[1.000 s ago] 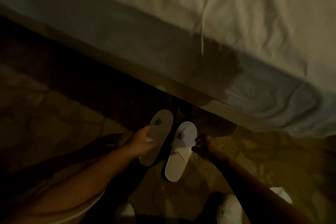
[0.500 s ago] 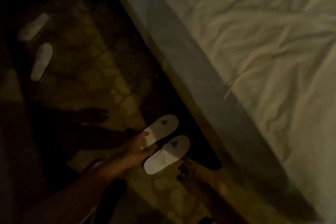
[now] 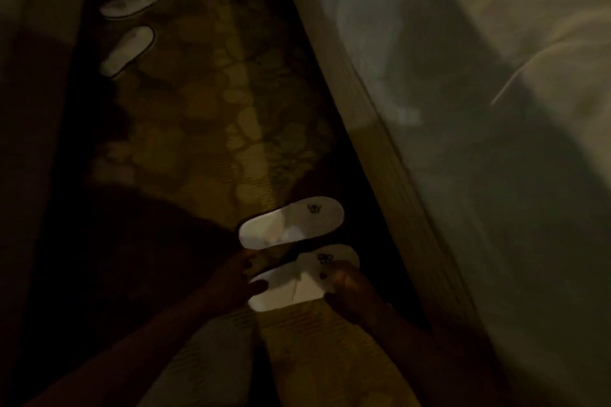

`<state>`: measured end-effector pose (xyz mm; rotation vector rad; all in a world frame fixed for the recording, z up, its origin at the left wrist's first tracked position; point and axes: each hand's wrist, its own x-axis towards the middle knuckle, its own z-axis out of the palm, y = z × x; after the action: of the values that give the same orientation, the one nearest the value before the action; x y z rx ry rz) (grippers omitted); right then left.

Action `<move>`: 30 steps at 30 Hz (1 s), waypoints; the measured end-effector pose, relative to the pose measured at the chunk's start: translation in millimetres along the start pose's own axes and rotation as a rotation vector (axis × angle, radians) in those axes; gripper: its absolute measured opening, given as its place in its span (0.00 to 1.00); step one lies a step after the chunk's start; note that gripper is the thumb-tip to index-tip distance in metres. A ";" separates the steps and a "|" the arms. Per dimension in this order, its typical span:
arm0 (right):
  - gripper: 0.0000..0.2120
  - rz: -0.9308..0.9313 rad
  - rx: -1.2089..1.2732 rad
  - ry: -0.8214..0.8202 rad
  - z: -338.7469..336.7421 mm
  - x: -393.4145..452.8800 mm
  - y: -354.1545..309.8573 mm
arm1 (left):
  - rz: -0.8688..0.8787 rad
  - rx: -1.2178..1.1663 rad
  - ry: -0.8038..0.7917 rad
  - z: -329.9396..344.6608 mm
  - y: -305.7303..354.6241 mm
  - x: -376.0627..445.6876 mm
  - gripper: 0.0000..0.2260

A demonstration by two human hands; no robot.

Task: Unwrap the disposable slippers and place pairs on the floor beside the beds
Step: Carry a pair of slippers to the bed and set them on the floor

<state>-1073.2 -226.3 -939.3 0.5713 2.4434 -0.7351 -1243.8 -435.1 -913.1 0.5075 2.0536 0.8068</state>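
Two white disposable slippers with dark logos lie side by side on the patterned carpet by the bed. The far slipper [image 3: 291, 225] lies free. On the near slipper [image 3: 297, 281], my left hand [image 3: 231, 281] touches the heel end with its fingertips. My right hand [image 3: 347, 287] pinches the edge that faces the bed, just below the logo. The dim light hides the fine finger positions.
A second pair of white slippers [image 3: 132, 3] [image 3: 127, 49] lies on the carpet at the far left, beside a dark shape. The bed [image 3: 463, 109], with its rumpled white sheet and wooden base rail [image 3: 363, 116], fills the right side. My pale-clothed knees sit at the bottom.
My left hand has let go of the far slipper, which now lies flat, and has moved to the near slipper. My right hand has come onto the near slipper. The view has swung left.
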 end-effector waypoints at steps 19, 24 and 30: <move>0.36 0.166 0.341 0.078 145.8 53.3 -48.0 | 0.073 -0.151 0.038 -45.1 -48.7 -68.5 0.18; 0.52 0.502 1.090 0.085 82.0 25.7 -128.6 | 0.068 -0.230 0.004 -15.9 -62.7 -71.2 0.30; 0.49 0.408 1.294 0.136 67.9 44.3 -160.9 | 0.069 -0.359 0.192 10.2 -84.2 -43.9 0.18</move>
<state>-1167.4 -379.3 -952.7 1.5242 1.5478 -2.0696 -1215.9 -518.0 -951.7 0.3094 2.0073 1.2768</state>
